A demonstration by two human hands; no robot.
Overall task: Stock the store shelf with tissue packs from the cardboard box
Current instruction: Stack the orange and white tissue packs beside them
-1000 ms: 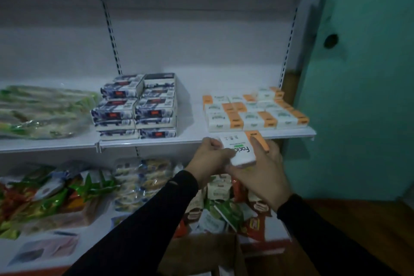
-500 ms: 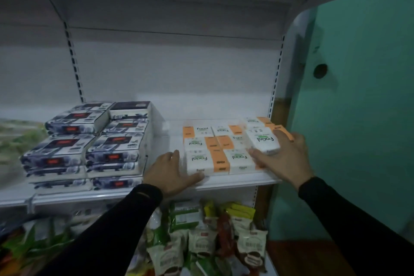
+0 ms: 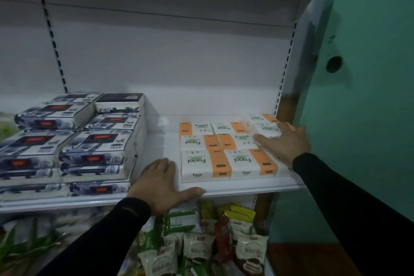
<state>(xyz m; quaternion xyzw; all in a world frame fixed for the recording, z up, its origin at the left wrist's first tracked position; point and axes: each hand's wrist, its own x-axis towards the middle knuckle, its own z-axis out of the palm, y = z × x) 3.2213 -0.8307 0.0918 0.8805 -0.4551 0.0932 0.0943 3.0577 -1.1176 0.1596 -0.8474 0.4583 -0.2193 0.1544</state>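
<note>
The right hand (image 3: 282, 143) is resting flat, fingers spread, on a white and orange tissue pack (image 3: 266, 130) sitting on top of the right side of the tissue packs (image 3: 226, 152) laid on the shelf (image 3: 235, 187); its palm is hiding part of that pack and the packs beneath. The left hand (image 3: 160, 182) is lying open on the shelf just left of the near pack, thumb stretched along the front edge. "Facial" is reading clearly on several packs; the smaller print is too blurred to make out. To the left, blue and white boxes (image 3: 74, 141) are standing stacked, their red labels unreadable. Snack bags (image 3: 201, 246) are crowding the lower shelf, partly cut off.
</note>
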